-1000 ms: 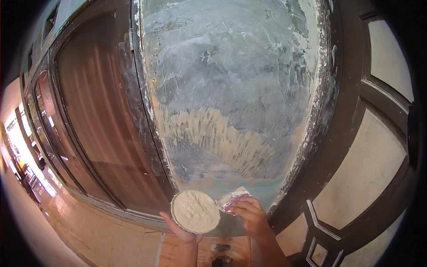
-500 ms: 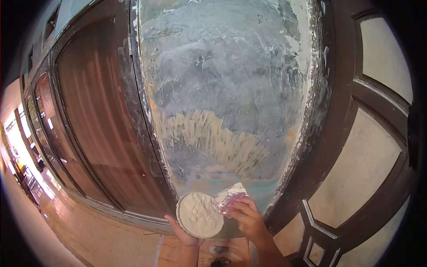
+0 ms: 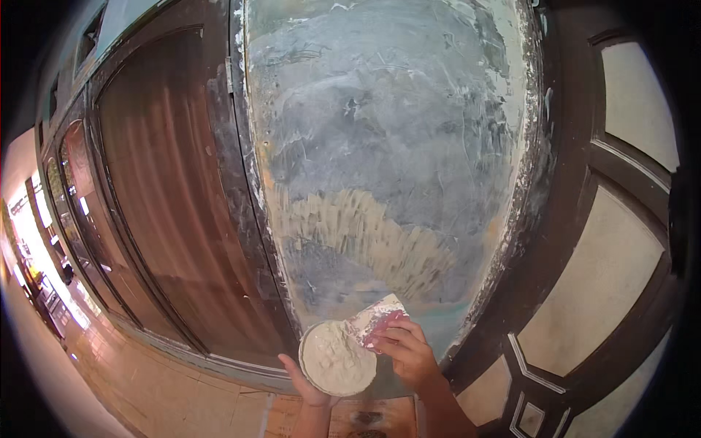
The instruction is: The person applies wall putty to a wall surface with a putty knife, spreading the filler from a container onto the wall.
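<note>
My left hand (image 3: 310,383) cups a round bowl (image 3: 302,366) from its left side and below, thumb stretched up along the rim. Pale cream putty (image 3: 337,356) fills the bowl, its surface lumpy. In my right hand (image 3: 406,353) is a pink putty spreader (image 3: 380,320), pinched between thumb and fingers and smeared with putty. The spreader's left edge reaches over the bowl's upper right rim, at the putty. Just beyond stands a grey-blue wall panel (image 3: 394,146), with a band of beige putty strokes (image 3: 358,230) across its lower part.
Dark wooden frames with a brown curtained pane (image 3: 157,197) rise on the left. A dark door with pale panels (image 3: 595,285) stands close on the right. Below is a tiled floor (image 3: 190,394), with a stained brown board (image 3: 343,420) under my hands.
The whole view has shifted slightly, so the wall and hands appear further right. The spreader has turned a little and reaches slightly further over the bowl. Both holds are unchanged.
</note>
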A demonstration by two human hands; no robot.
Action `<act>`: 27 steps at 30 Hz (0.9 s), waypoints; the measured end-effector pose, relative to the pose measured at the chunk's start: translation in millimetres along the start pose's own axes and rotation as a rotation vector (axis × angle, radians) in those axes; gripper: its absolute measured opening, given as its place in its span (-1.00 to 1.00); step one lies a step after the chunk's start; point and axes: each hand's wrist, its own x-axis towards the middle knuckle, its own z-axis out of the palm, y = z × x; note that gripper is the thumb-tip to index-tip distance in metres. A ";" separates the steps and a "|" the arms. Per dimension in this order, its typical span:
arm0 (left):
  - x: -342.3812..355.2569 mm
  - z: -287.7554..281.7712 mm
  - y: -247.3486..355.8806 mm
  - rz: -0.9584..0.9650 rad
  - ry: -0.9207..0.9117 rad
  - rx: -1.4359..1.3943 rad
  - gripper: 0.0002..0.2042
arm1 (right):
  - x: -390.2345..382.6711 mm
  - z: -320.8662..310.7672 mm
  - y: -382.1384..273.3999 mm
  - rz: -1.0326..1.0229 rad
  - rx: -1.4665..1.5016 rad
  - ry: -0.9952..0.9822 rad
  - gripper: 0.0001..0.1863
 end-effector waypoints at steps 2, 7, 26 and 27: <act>6.4 -5.3 5.9 0.006 0.011 -0.019 0.07 | 6.8 8.6 1.1 -0.057 -0.001 -0.008 -0.60; 23.1 -17.1 24.2 0.023 -0.021 -0.023 0.05 | 20.9 32.5 -3.7 -0.050 -0.007 -0.006 -0.65; 46.9 -84.3 55.2 -0.164 -0.035 0.001 0.08 | 40.2 101.1 -26.8 -0.038 0.024 0.064 -0.67; 43.6 -87.3 55.0 -0.189 -0.011 -0.032 0.08 | 41.2 101.1 -27.5 -0.039 0.002 0.059 -0.67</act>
